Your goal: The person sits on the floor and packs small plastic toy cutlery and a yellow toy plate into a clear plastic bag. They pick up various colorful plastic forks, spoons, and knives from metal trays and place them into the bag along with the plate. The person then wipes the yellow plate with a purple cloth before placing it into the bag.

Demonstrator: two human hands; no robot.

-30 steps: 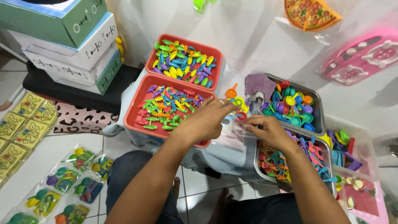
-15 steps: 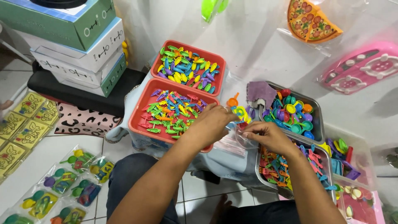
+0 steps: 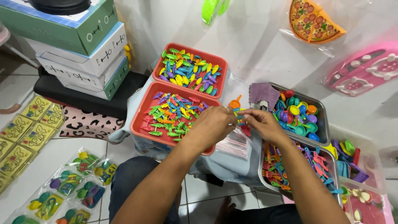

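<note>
Pinching small bright toy pieces [image 3: 239, 112] between both hands, left hand [image 3: 211, 124], right hand [image 3: 263, 123], fingertips partly hidden.

Both forearms are bare, with no sleeves in view; the left hand [image 3: 213, 124] wears a thin ring on one finger, the right hand [image 3: 265, 124] shows none, and dark blue trousers cover the legs.
</note>
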